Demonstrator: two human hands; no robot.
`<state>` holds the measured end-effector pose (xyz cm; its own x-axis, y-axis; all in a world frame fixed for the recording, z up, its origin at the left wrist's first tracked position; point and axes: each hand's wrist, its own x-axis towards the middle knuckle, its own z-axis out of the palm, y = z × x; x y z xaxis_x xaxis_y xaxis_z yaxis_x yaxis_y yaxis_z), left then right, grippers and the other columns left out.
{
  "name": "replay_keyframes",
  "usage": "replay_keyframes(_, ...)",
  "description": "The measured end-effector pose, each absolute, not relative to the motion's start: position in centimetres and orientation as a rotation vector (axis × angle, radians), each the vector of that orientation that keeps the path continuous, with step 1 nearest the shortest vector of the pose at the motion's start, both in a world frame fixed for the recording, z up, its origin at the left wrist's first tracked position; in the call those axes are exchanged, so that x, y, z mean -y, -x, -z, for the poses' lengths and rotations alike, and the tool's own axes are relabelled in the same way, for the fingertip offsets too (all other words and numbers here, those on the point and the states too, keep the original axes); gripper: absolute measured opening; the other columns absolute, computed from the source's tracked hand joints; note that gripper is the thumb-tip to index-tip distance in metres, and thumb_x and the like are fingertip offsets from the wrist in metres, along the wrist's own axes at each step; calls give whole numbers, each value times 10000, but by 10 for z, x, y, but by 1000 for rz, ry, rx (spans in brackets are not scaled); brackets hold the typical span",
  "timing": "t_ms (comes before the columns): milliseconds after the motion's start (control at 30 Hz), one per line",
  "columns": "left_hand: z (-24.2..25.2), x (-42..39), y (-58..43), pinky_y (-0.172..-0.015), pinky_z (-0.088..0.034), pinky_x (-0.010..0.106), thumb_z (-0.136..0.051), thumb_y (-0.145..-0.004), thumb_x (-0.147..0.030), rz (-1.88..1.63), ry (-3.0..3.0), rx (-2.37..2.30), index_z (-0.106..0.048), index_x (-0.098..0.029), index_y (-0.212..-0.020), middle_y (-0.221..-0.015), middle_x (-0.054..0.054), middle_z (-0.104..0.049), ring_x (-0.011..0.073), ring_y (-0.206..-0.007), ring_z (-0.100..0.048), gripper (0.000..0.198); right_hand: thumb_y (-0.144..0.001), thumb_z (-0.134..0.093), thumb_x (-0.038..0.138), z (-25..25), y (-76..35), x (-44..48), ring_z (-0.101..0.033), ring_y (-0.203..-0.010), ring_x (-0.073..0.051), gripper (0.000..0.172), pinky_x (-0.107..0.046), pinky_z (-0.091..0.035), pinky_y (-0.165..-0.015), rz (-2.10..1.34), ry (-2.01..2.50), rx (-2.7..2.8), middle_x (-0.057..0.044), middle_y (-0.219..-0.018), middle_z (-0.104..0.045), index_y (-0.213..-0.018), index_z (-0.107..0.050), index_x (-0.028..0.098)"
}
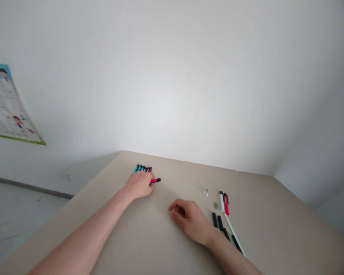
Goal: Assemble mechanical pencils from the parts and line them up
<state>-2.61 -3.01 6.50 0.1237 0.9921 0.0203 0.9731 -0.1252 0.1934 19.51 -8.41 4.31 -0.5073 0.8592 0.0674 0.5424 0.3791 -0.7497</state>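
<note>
My left hand (140, 184) reaches over a row of teal and pink pens (140, 168) with black ends, near the back left of the table. Held by its fingers is a pink pen (155, 180), whose black end sticks out to the right. The hand covers the lower part of the row. My right hand (190, 219) rests on the tabletop nearer the middle. Its fingers are loosely curled, with a gap between thumb and forefinger, and I see nothing in them.
Right of my right hand lie a white pen (222, 202), another pink pen (226, 205), several black pieces (215, 220) and a thin white stick (233, 231). Small grey-white bits (206, 192) and a small grey piece (216, 206) are nearby. Walls border the table (183, 172).
</note>
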Motion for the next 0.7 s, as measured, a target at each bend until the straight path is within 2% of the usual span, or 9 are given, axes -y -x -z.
replay_keyframes(333,-65,30,28,-920,-422,357,-588,-683,-150,-193,-2242,-1950,-679,-242,-974,-1048,90,-676,267,-1038,-598,318,-823,-474,213,-41,-196,84,-488,-569,-109,197,-201,-331,-531,-947,1206,2193,8,-630,-587,-861,-662,168)
replay_keyframes(500,-70,34,26,-868,-439,338,-581,-746,-225,-301,-2229,-1907,-673,-217,-865,-959,86,-681,252,-974,-608,151,-828,-479,224,-43,-196,84,-478,-569,-110,191,-203,-325,-529,-967,1193,2173,11,-626,-567,-872,-656,166)
replay_keyframes(533,-72,36,22,-839,-447,327,-563,-780,-267,-418,-2196,-1841,-664,-205,-826,-922,83,-678,237,-930,-613,127,-831,-480,228,-44,-196,84,-472,-566,-109,190,-204,-322,-528,-972,1187,2163,13,-621,-559,-878,-653,164)
replay_keyframes(600,-75,44,10,-738,-462,292,-476,-867,-371,-758,-2019,-1560,-628,-181,-767,-816,67,-654,181,-766,-605,263,-841,-485,247,-47,-195,85,-450,-557,-106,189,-206,-310,-523,-989,1177,2138,19,-609,-534,-881,-648,159)
replay_keyframes(667,-75,54,-6,-545,-428,247,-360,-914,-507,-1069,-1576,-1202,-578,-163,-786,-734,40,-607,106,-514,-493,427,-857,-493,292,-49,-194,87,-414,-548,-101,203,-209,-290,-513,-1045,1154,2104,27,-596,-499,-868,-640,153)
replay_keyframes(700,-74,60,-14,-488,-389,226,-384,-893,-567,-1139,-1360,-1005,-548,-164,-803,-693,17,-578,79,-450,-421,445,-867,-495,325,-50,-193,88,-396,-547,-99,223,-210,-281,-511,-1099,1125,2084,30,-596,-482,-859,-635,150)
